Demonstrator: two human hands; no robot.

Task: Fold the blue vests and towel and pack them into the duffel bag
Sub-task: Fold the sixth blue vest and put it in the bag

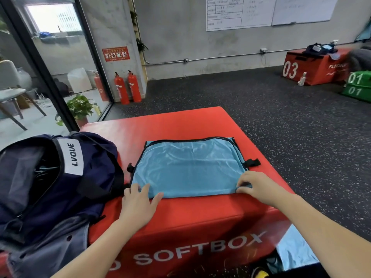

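A light blue vest (188,167) with black trim and black buckle straps lies folded flat on the red soft box (180,121). My left hand (138,201) rests with straight fingers on the vest's near left corner. My right hand (255,187) pinches the vest's near right corner between thumb and fingers. The navy duffel bag (40,187), marked LVQUE, lies open at the left of the box, and some blue-grey cloth shows inside its opening. Another piece of light blue cloth (295,249) hangs low at the right, below the box's front edge.
The dark speckled floor (281,127) surrounds the box. Two red fire extinguishers (128,87) stand by the wall. A red box marked 03 (313,67) with a dark bag on it and green boxes (357,85) sit far right. A potted plant (80,109) stands behind the glass partition.
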